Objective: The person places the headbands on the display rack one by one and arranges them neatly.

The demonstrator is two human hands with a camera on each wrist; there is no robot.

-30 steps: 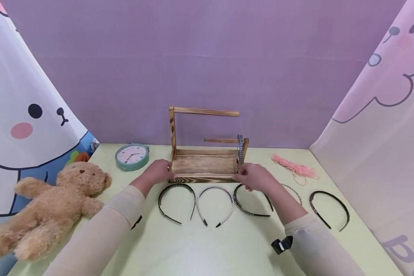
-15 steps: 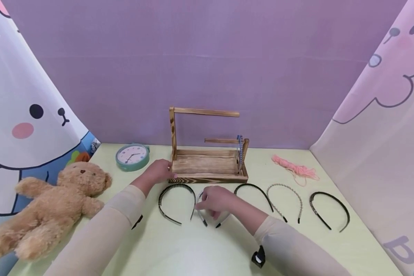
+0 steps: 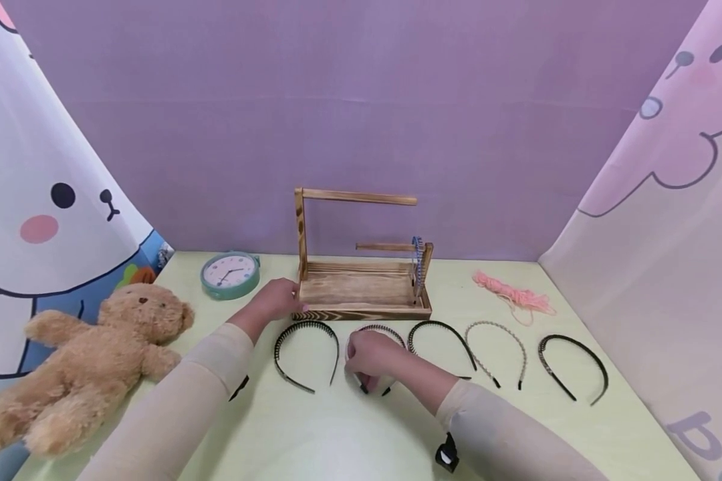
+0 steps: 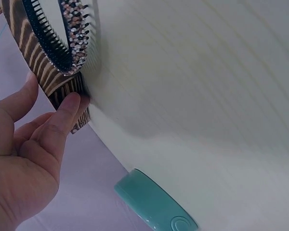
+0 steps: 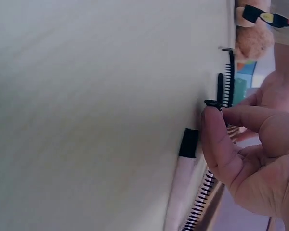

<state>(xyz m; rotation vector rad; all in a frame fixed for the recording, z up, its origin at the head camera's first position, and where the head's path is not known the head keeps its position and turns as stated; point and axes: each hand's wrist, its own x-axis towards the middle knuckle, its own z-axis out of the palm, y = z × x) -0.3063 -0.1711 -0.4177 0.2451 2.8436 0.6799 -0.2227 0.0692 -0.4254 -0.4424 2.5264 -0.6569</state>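
My left hand (image 3: 277, 298) grips the left end of a brown wooden rack (image 3: 361, 314), thumb and fingers on either side of its corner in the left wrist view. The rack has a shallow tray and two horizontal rods; a blue toothed headband (image 3: 418, 257) hangs on the lower, right-hand rod. In front of it, my right hand (image 3: 372, 355) pinches one black-tipped end of a pale headband (image 3: 391, 329), partly hidden under the hand. The headband's other black tip (image 5: 188, 143) shows on the table in the right wrist view.
A black toothed headband (image 3: 305, 324) lies left of the right hand. To its right lie another black one (image 3: 438, 323), a thin beaded one (image 3: 496, 323) and a dark one (image 3: 583, 344). A teal clock (image 3: 230, 275), teddy bear (image 3: 102, 357) and pink yarn (image 3: 513, 292) lie around.
My right hand has left the rack's right corner, moved left and toward me, and taken hold of the pale headband, which has shifted slightly. The left hand stays on the rack.
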